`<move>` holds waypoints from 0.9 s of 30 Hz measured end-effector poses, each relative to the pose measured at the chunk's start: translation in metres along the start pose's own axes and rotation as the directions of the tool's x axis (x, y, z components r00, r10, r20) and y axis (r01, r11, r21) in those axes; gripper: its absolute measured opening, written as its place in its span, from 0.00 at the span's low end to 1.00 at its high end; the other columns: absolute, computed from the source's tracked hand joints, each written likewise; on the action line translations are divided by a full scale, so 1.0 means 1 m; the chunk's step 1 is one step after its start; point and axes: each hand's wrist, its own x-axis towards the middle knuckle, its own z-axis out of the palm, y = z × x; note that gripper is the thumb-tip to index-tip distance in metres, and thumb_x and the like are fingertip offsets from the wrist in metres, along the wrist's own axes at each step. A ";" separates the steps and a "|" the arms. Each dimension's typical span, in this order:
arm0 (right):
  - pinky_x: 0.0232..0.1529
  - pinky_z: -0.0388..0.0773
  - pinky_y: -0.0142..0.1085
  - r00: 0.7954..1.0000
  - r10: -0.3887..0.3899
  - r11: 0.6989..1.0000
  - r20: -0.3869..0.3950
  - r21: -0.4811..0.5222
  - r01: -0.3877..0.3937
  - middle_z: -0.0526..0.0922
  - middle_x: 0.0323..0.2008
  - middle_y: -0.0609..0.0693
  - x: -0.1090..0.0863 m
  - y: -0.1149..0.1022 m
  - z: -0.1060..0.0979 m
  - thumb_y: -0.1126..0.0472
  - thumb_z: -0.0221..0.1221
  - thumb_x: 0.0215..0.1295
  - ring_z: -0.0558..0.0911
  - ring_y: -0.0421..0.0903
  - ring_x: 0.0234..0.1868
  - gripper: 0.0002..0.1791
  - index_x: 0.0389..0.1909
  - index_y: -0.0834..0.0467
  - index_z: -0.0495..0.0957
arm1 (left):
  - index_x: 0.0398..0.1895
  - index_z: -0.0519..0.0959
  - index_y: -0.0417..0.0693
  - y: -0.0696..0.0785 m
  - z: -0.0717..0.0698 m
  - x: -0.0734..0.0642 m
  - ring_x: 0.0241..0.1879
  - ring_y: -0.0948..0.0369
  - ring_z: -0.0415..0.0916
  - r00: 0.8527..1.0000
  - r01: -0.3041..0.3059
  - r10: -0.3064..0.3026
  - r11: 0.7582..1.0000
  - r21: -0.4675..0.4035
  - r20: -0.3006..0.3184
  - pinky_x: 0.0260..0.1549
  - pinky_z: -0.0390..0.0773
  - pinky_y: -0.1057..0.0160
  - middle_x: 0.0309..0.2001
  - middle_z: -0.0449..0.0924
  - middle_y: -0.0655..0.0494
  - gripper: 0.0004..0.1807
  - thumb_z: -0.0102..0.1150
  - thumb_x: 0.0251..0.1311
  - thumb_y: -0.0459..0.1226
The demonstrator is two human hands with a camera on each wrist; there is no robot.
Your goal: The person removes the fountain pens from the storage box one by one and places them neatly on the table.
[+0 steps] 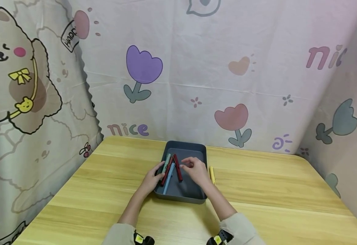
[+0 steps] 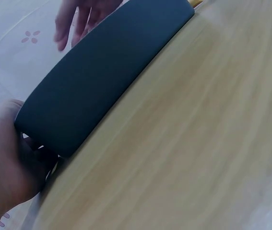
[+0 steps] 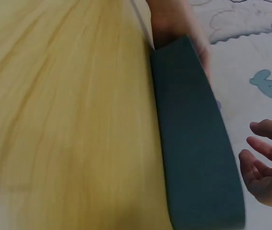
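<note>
A dark grey tray (image 1: 191, 188) sits on the table with several pens in its left half. My left hand (image 1: 150, 178) grips its left side, thumb over the rim; the left wrist view shows that hand at the tray's corner. Beside the thumb lie a green pen (image 1: 167, 160), a dark red pen (image 1: 163, 180) and a light blue pen (image 1: 168, 180). Another dark red pen (image 1: 177, 168) leans toward the middle. Just right of it, my right hand (image 1: 197, 171) hovers over the tray, fingers loosely bent and holding nothing.
A yellow pen (image 1: 212, 175) lies on the wooden table (image 1: 273, 194) close to the tray's right side. Behind the table hangs a printed cloth (image 1: 178, 112), with more cloth to the left and right.
</note>
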 end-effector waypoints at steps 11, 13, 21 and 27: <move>0.30 0.77 0.36 0.997 0.073 0.994 0.039 0.073 -0.076 0.79 0.29 0.47 0.010 0.019 0.031 0.60 0.63 0.57 0.80 0.47 0.34 0.09 0.37 0.60 0.82 | 0.66 0.62 0.42 -0.003 -0.001 0.002 0.65 0.41 0.48 1.000 -0.005 0.005 1.000 -0.010 -0.005 0.58 0.52 0.41 0.65 0.55 0.36 0.27 0.50 0.63 0.29; 0.30 0.77 0.36 0.996 0.078 0.994 0.040 0.077 -0.081 0.79 0.28 0.47 0.010 0.021 0.033 0.60 0.63 0.57 0.80 0.48 0.34 0.09 0.37 0.60 0.81 | 0.66 0.62 0.42 -0.004 -0.001 0.002 0.65 0.41 0.48 1.000 -0.002 0.002 1.000 -0.009 -0.006 0.58 0.52 0.41 0.65 0.55 0.36 0.27 0.50 0.63 0.29; 0.29 0.75 0.34 0.993 0.096 0.993 0.065 0.058 -0.100 0.77 0.31 0.48 0.008 0.028 0.035 0.60 0.64 0.57 0.77 0.46 0.34 0.11 0.38 0.60 0.81 | 0.67 0.63 0.45 -0.002 0.001 0.004 0.65 0.42 0.48 1.000 0.024 -0.024 1.000 -0.003 -0.005 0.58 0.52 0.40 0.66 0.55 0.37 0.27 0.50 0.64 0.30; 0.28 0.74 0.34 0.992 0.095 0.995 0.085 0.023 -0.097 0.74 0.35 0.51 0.006 0.028 0.037 0.59 0.64 0.56 0.75 0.45 0.32 0.11 0.38 0.60 0.81 | 0.67 0.63 0.45 -0.003 0.001 0.003 0.65 0.41 0.47 0.999 0.038 -0.038 0.999 -0.001 -0.004 0.58 0.52 0.40 0.66 0.54 0.37 0.26 0.49 0.64 0.30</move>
